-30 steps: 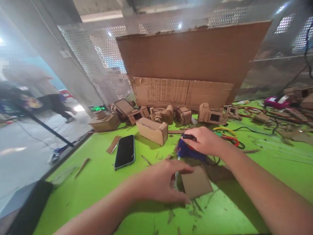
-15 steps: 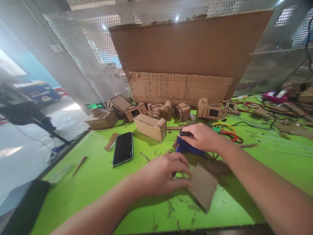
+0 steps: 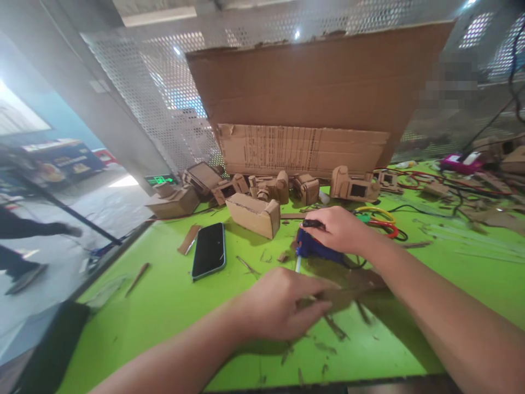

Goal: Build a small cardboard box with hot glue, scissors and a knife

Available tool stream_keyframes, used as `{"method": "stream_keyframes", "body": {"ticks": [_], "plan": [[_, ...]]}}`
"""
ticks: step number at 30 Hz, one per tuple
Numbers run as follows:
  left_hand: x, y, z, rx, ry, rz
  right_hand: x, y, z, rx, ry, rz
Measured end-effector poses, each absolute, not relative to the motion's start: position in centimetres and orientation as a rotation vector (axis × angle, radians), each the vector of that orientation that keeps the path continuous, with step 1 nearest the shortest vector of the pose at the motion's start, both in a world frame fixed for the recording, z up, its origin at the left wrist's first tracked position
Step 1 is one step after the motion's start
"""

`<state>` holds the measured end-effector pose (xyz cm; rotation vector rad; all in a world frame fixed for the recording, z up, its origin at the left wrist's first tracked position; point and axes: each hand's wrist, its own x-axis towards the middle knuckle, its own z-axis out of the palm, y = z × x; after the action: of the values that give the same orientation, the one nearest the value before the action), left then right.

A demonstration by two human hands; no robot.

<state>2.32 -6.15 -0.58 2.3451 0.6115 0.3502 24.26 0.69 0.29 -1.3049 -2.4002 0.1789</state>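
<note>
My left hand (image 3: pixel 293 303) is pinched around a flat brown cardboard piece (image 3: pixel 348 291), which is turned nearly edge-on just above the table. My right hand (image 3: pixel 342 229) is closed over a blue glue gun (image 3: pixel 320 247) lying on the table. A black part (image 3: pixel 312 223) pokes out past its fingers, and a white stick (image 3: pixel 298 265) shows below the gun's left end. A hollow cardboard box shape (image 3: pixel 254 214) stands beyond my hands, with a phone (image 3: pixel 209 250) to its left.
Several cardboard models (image 3: pixel 355 185) line the back, before a large cardboard sheet (image 3: pixel 320 82). Yellow and red cables (image 3: pixel 383 221) lie right of my right hand. A wooden-handled tool (image 3: pixel 138 278) rests at left. Scraps litter the green table (image 3: pixel 164 328). A person's legs (image 3: pixel 24 241) show far left.
My left hand has tilted the cardboard piece from showing its flat face to nearly edge-on. The white stick has come into view. A person's legs have appeared at the left.
</note>
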Motion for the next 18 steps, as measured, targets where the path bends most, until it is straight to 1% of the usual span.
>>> {"method": "stream_keyframes", "body": {"ticks": [2,4,7,10,14,18], "plan": [[2.1,-5.6,-0.4,2.165,0.771,0.468,24.4,0.7,0.5,-1.299,-2.351,0.165],[1.7,-4.7,-0.4,1.968,0.811,0.530,24.6,0.7,0.7,-1.294,-2.311,0.145],[1.1,-3.6,-0.5,1.844,0.772,0.370,24.7,0.7,0.8,-1.270,-2.299,0.142],[0.7,-3.3,-0.4,1.897,0.809,0.251,24.6,0.6,0.6,-1.229,-2.334,0.187],[0.3,-3.1,0.1,2.017,0.744,0.282,24.3,0.4,0.3,-1.168,-2.448,0.301],[-0.7,-1.9,0.5,1.945,0.609,0.261,24.0,0.1,0.1,-1.127,-2.578,0.425]]}}
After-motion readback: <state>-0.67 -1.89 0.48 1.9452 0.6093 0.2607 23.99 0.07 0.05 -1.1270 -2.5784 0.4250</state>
